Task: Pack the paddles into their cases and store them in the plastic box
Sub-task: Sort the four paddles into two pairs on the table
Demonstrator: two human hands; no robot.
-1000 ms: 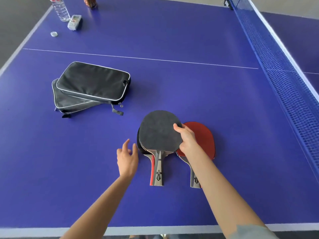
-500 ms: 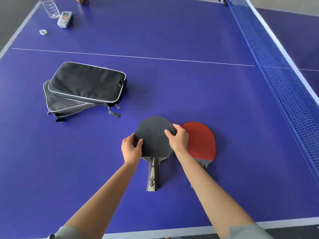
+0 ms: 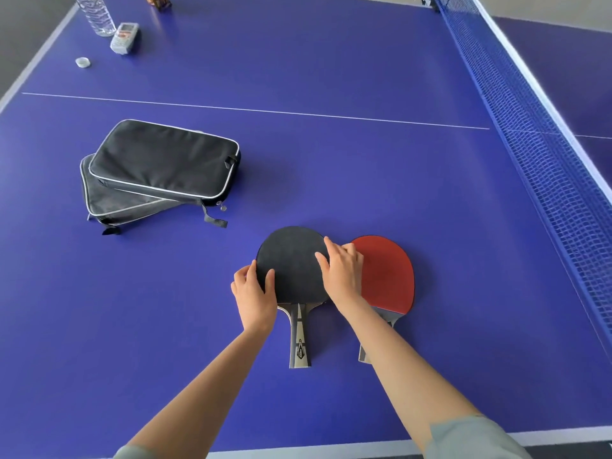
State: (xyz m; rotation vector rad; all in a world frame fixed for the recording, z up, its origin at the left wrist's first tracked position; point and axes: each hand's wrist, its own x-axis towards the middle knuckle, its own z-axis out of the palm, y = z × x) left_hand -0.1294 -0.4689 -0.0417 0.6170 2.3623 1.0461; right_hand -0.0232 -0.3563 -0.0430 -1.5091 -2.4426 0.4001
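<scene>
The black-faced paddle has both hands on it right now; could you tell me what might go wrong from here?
1. The left hand and right hand hold the black-faced paddle only by its blade edges, so it might slip when lifted.
2. The red-faced paddle lies right beside it, partly under the right hand, and could be dragged along.
3. The two cases lie stacked askew, apparently zipped shut; opening one could shift the other.

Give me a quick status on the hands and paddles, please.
Left hand and right hand both grip black paddle. Red paddle beside it, on table. Cases stacked, apart. No box visible.
</scene>
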